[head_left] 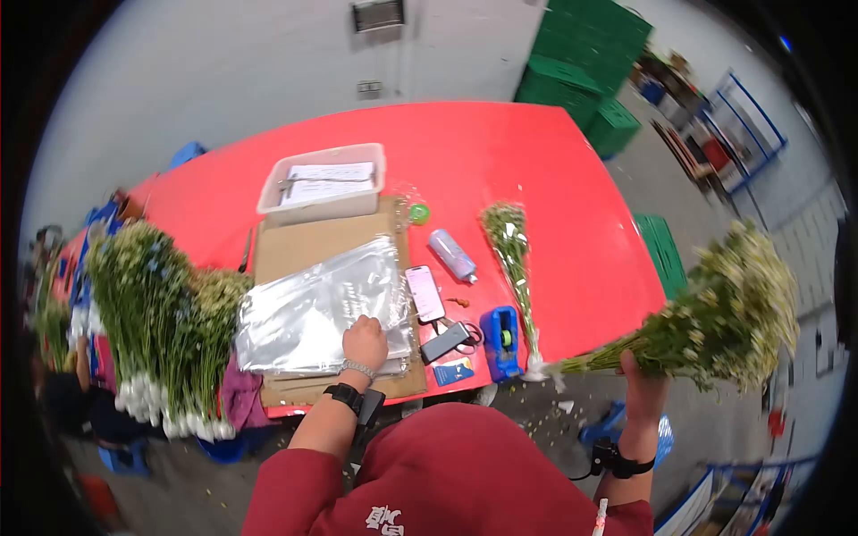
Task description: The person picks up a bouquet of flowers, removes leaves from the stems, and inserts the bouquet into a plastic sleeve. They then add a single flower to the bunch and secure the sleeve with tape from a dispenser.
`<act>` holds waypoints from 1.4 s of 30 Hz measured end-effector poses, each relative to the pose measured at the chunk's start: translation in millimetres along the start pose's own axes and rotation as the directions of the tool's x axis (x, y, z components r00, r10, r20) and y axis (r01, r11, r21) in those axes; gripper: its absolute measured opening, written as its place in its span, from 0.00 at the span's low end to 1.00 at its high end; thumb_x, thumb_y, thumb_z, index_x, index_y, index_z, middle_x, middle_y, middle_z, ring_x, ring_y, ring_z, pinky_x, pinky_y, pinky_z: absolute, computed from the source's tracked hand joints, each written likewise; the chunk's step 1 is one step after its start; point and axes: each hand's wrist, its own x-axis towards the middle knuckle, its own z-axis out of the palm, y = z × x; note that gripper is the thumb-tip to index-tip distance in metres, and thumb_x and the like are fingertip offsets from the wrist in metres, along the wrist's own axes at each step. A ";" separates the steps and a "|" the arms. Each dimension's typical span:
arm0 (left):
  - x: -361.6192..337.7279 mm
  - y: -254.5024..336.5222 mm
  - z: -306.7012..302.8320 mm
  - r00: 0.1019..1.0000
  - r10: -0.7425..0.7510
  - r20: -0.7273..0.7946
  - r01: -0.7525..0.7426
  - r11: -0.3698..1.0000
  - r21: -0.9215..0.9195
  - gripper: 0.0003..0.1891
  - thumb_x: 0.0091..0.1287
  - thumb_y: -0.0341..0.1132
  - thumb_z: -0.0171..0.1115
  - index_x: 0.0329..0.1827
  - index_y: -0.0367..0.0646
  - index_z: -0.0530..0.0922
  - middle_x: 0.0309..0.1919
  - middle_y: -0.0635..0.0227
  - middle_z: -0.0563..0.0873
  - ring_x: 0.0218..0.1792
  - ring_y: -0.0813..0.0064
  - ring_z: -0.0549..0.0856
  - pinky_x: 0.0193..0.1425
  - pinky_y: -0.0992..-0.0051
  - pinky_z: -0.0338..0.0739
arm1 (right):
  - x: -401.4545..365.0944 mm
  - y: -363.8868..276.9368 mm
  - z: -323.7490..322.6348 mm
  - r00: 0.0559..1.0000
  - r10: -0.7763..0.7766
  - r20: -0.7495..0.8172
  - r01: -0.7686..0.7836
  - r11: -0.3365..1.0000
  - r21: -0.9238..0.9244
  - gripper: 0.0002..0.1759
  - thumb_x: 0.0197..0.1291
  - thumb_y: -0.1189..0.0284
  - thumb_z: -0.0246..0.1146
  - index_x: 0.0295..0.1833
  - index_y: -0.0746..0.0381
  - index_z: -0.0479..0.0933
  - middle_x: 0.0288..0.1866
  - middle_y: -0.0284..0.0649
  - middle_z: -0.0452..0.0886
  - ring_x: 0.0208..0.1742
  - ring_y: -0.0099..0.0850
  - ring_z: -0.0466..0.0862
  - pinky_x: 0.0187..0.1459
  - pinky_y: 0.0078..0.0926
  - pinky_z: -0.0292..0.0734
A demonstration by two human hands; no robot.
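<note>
My right hand (641, 384), out past the table's right front corner, is closed around the stems of a big bunch of white flowers (728, 313). The blooms point right and the stem ends point left toward the table. My left hand (365, 344) has its fingers curled together on the top clear plastic sleeve (304, 313) of a stack; the fingertips are partly hidden. Under the sleeves lies brown cardboard (313, 243). A narrow wrapped bunch of small white flowers (511, 250) lies right of the middle of the red table (447, 143).
Near my left hand lie a phone (424, 294), a dark power bank (445, 342) and a blue tape dispenser (503, 344). A white bin (323, 207) holding papers stands behind the cardboard. Flower bunches (152, 304) crowd the left side, where another person (80, 393) is partly visible.
</note>
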 end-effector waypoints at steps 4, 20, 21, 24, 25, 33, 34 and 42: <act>-18.4 4.9 -26.3 0.962 -0.173 0.212 0.094 0.937 0.336 0.19 0.61 0.39 0.62 0.51 0.37 0.82 0.55 0.52 0.82 0.60 0.55 0.81 0.66 0.51 0.71 | 32.3 31.8 19.8 0.942 0.134 0.308 -0.275 0.835 0.477 0.35 0.71 0.63 0.67 0.77 0.62 0.63 0.66 0.43 0.78 0.56 0.35 0.84 0.54 0.37 0.82; -0.5 64.0 37.1 0.953 -0.024 0.302 -0.048 0.972 0.228 0.12 0.68 0.38 0.60 0.49 0.44 0.81 0.49 0.59 0.85 0.49 0.58 0.88 0.53 0.54 0.78 | 39.4 82.6 45.9 0.869 0.190 0.457 -0.438 0.726 0.531 0.24 0.77 0.59 0.59 0.67 0.64 0.74 0.59 0.44 0.85 0.57 0.38 0.86 0.58 0.34 0.83; -2.1 64.8 25.9 0.951 -0.021 0.307 -0.051 0.973 0.225 0.12 0.68 0.38 0.60 0.49 0.44 0.81 0.49 0.59 0.85 0.49 0.58 0.88 0.53 0.54 0.78 | 35.9 81.0 47.7 0.870 0.195 0.454 -0.439 0.727 0.528 0.24 0.77 0.59 0.59 0.67 0.64 0.74 0.59 0.44 0.85 0.57 0.38 0.86 0.58 0.34 0.83; -2.2 54.9 6.2 0.968 -0.108 0.229 0.093 0.993 0.073 0.09 0.65 0.37 0.61 0.38 0.44 0.87 0.38 0.55 0.89 0.42 0.53 0.90 0.44 0.55 0.84 | 21.8 68.8 64.3 0.893 0.179 0.413 -0.396 0.748 0.532 0.23 0.76 0.61 0.60 0.68 0.63 0.74 0.59 0.44 0.85 0.57 0.38 0.87 0.57 0.34 0.84; -1.9 47.6 5.4 0.966 -0.105 0.235 0.091 0.993 0.072 0.09 0.65 0.37 0.61 0.38 0.44 0.87 0.38 0.55 0.89 0.42 0.53 0.90 0.44 0.55 0.84 | 17.5 61.9 71.0 0.906 0.150 0.396 -0.363 0.757 0.544 0.22 0.76 0.62 0.60 0.68 0.63 0.73 0.59 0.44 0.85 0.56 0.39 0.87 0.56 0.34 0.84; -1.3 12.6 -45.9 0.942 -0.170 0.290 0.250 0.931 -0.266 0.16 0.60 0.44 0.73 0.41 0.40 0.85 0.38 0.53 0.88 0.45 0.52 0.87 0.51 0.58 0.82 | 1.3 48.5 99.0 0.890 0.139 0.435 -0.399 0.700 0.592 0.23 0.76 0.60 0.59 0.67 0.63 0.74 0.58 0.44 0.86 0.57 0.40 0.87 0.56 0.35 0.85; -3.7 10.8 -53.6 0.930 -0.113 0.349 0.206 0.949 -0.240 0.19 0.60 0.46 0.74 0.45 0.41 0.84 0.46 0.53 0.87 0.51 0.51 0.86 0.55 0.56 0.80 | -1.7 44.4 102.0 0.886 0.140 0.443 -0.411 0.681 0.606 0.23 0.77 0.60 0.59 0.67 0.63 0.74 0.59 0.44 0.86 0.57 0.40 0.87 0.56 0.36 0.85; 13.3 60.7 -151.3 0.779 0.586 -0.222 -0.613 0.787 -0.073 0.26 0.58 0.40 0.73 0.61 0.45 0.80 0.59 0.65 0.81 0.66 0.60 0.76 0.78 0.48 0.60 | -12.5 19.2 116.5 0.870 0.091 0.485 -0.412 0.673 0.613 0.26 0.76 0.58 0.60 0.71 0.61 0.72 0.63 0.44 0.84 0.59 0.41 0.86 0.59 0.38 0.84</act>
